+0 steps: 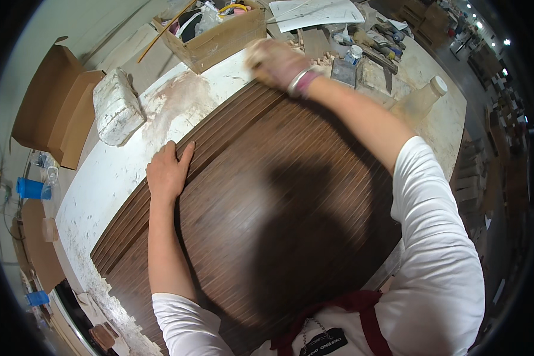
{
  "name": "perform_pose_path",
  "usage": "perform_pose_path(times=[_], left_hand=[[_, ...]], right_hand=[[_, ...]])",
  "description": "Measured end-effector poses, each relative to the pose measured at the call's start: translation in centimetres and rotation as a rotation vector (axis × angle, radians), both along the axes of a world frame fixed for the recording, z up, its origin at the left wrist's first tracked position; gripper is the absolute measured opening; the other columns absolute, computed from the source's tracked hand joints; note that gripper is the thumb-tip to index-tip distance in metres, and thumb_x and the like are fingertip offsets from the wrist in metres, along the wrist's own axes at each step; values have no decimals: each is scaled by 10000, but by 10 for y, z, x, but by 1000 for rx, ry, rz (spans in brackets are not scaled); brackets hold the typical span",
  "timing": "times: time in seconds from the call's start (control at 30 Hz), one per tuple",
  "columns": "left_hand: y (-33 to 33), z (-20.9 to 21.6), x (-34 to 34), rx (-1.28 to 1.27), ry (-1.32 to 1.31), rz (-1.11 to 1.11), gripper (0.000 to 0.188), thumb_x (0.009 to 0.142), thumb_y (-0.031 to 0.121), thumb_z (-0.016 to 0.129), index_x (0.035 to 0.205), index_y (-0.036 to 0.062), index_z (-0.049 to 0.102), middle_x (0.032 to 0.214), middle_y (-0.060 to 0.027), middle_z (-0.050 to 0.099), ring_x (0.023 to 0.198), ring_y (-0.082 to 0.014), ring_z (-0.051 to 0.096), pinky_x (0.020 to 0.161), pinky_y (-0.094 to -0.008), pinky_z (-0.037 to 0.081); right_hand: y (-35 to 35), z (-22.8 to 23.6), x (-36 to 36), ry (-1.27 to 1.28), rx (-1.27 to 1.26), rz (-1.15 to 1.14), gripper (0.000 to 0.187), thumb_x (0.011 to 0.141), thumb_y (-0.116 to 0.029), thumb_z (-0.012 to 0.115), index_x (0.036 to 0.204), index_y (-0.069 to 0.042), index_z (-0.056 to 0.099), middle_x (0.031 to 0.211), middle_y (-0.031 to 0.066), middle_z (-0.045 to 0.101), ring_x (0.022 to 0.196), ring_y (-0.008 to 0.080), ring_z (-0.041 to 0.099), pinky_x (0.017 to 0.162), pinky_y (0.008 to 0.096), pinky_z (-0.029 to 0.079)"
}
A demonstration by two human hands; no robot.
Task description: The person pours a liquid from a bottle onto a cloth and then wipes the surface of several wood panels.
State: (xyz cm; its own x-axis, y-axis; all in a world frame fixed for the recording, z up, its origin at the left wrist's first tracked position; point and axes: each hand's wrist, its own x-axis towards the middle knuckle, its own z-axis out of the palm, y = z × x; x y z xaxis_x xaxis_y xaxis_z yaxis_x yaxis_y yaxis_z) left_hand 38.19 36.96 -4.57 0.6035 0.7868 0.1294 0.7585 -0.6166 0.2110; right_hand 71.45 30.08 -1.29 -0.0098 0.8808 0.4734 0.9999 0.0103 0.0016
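Note:
A large dark brown wooden panel [237, 202] with fine parallel grooves lies under both arms. Raised strips [178, 166] run along its far left edge. My left hand [168, 170] is bare and rests on these strips, thumb and fingers spread apart. At the panel's far end is my right hand [277, 64], in a pale, stained glove, with a bracelet at the wrist. Motion smears its fingers, so I cannot make out whether they hold anything. My head and arms cast a shadow over the panel's middle.
Beyond the panel, a cardboard box [216, 44] holds mixed items on the white tabletop [89, 196]. A wrapped white block [117, 107] sits at left by an open carton [56, 107]. Tools and a small jar [353, 54] clutter the far right, near a translucent bottle [421, 98].

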Motion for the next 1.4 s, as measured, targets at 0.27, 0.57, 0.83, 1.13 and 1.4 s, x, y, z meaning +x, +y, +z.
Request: perform_pose_path(times=[0.27, 0.57, 0.83, 1.13, 1.4], left_hand=[[1, 3, 1, -7, 11, 20, 553, 929, 530, 501, 846, -11, 579, 845, -218, 627, 830, -396, 604, 740, -472, 467], [1, 5, 2, -22, 4, 37, 557, 917, 526, 520, 859, -22, 601, 829, -213, 637, 814, -379, 615, 745, -454, 479], [-1, 8, 3, -15, 26, 49, 570, 922, 539, 503, 877, -19, 609, 855, -210, 643, 818, -375, 615, 754, -454, 484], [-2, 6, -1, -24, 57, 63, 564, 930, 537, 490, 910, -13, 615, 869, -200, 641, 862, -364, 611, 798, -456, 472], [-3, 7, 1, -61, 29, 40, 578, 927, 547, 484, 870, -22, 560, 894, -261, 620, 884, -439, 584, 779, -488, 453]], right_hand=[[1, -13, 26, 263, -256, -453, 260, 796, -208, 713, 1031, -119, 649, 1100, 140, 638, 1034, 292, 615, 896, 378, 505], [11, -10, 18, 166, -273, -452, 206, 819, -255, 696, 971, -117, 679, 1002, 110, 673, 937, 288, 655, 852, 393, 515], [-5, -19, 30, 109, -129, -359, 274, 772, -227, 738, 994, -102, 636, 1018, 120, 650, 1012, 299, 616, 883, 383, 493], [6, -15, 12, 68, -289, -393, 252, 807, -260, 693, 990, -92, 651, 1061, 125, 649, 1008, 292, 636, 871, 392, 512], [-5, -19, 41, 98, -331, -508, 220, 830, -194, 680, 1008, -71, 639, 1037, 153, 655, 1019, 334, 624, 872, 413, 509]])
